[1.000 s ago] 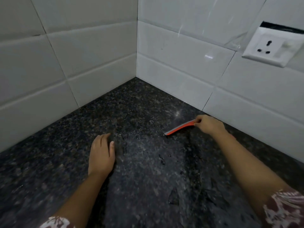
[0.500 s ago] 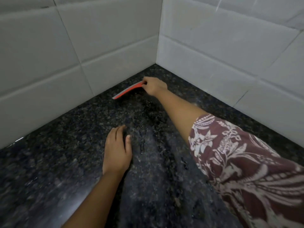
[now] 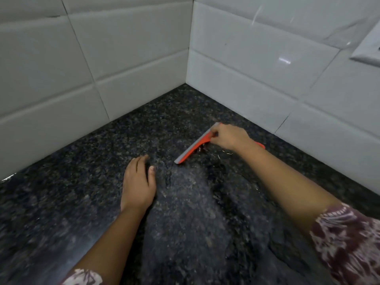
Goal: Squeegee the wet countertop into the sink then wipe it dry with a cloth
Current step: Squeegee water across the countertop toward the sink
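An orange squeegee (image 3: 192, 146) with a grey blade lies edge-down on the dark speckled granite countertop (image 3: 82, 182). My right hand (image 3: 228, 137) grips its handle, fingers curled around it, a little out from the right wall. Water streaks and droplets glisten on the stone just below and right of the blade. My left hand (image 3: 137, 183) rests flat on the counter, fingers straight, to the left of the blade. No sink or cloth is in view.
White tiled walls (image 3: 257, 79) meet in a corner behind the counter and close it in at the left and right. A white wall socket plate (image 3: 368, 50) sits high at the right edge.
My right hand has pulled the squeegee back out of the corner by the left wall, toward me and to the right. My left hand has stayed flat on the counter.
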